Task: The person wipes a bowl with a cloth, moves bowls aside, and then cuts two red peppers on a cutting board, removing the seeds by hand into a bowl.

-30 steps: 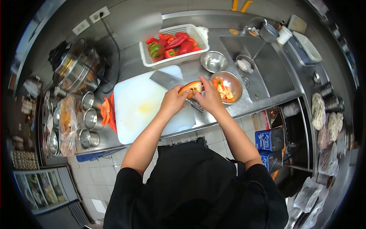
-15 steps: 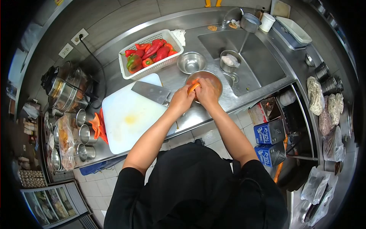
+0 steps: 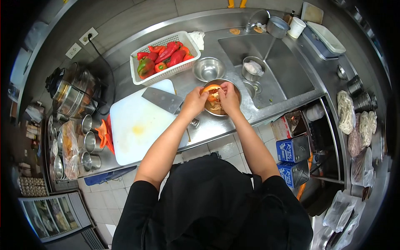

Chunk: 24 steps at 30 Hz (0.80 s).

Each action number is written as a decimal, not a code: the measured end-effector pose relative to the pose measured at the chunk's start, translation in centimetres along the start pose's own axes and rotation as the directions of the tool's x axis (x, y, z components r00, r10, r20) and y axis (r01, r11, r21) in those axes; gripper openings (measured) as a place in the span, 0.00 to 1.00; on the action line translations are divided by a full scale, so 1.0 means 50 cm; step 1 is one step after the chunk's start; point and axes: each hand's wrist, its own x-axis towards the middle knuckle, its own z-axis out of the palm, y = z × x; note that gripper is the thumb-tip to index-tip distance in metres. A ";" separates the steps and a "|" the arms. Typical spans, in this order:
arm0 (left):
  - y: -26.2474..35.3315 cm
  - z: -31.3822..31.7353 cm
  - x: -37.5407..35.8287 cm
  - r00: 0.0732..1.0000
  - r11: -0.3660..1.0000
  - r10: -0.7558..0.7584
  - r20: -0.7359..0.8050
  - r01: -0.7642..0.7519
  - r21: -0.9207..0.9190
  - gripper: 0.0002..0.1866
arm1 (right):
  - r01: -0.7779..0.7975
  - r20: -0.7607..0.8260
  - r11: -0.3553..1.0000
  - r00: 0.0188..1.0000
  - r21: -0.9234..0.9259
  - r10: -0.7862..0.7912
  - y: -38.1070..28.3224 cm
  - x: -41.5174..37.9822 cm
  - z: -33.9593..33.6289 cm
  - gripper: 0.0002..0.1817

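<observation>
Over a steel bowl (image 3: 234, 88) on the counter, my left hand (image 3: 196, 101) pinches an orange-red pepper piece (image 3: 211, 88). My right hand (image 3: 228, 99) is closed at the same piece's right side, its fingertips inside the pepper. Pale pepper cores and seeds lie in the bowl below. A cleaver (image 3: 160, 99) rests on the white cutting board (image 3: 139, 125), its handle toward my left wrist. Red pepper pieces (image 3: 107, 135) lie at the board's left edge. Behind, a white basket (image 3: 136, 74) holds several whole peppers.
An empty steel bowl (image 3: 209, 69) stands behind the first. To the right is the sink (image 3: 287, 77) with a steel pot (image 3: 253, 68) in it and water running. Small steel containers (image 3: 90, 141) and a glass-sided appliance (image 3: 77, 93) stand at the left.
My hands have moved slightly apart and turned the pepper piece, so its pale inside shows. The bowl's contents are more visible. The view has shifted slightly.
</observation>
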 end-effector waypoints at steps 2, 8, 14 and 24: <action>-0.001 -0.005 -0.001 0.999 0.999 -0.018 0.031 0.019 -0.045 0.19 | 0.070 -0.006 0.994 0.997 -0.081 -0.071 0.006 0.002 0.001 0.10; 0.002 -0.023 0.000 0.996 0.992 -0.066 0.066 0.073 -0.107 0.18 | -0.007 0.042 0.997 0.999 0.072 0.004 0.000 0.016 -0.002 0.08; -0.004 -0.035 0.012 1.000 1.000 -0.014 0.018 0.014 0.017 0.18 | 0.327 0.285 0.944 0.908 -0.028 -0.306 -0.031 0.001 -0.011 0.12; 0.014 -0.021 0.007 0.993 0.967 0.121 -0.011 -0.115 0.229 0.16 | 0.322 0.276 0.942 0.917 -0.091 -0.287 -0.026 0.009 0.010 0.10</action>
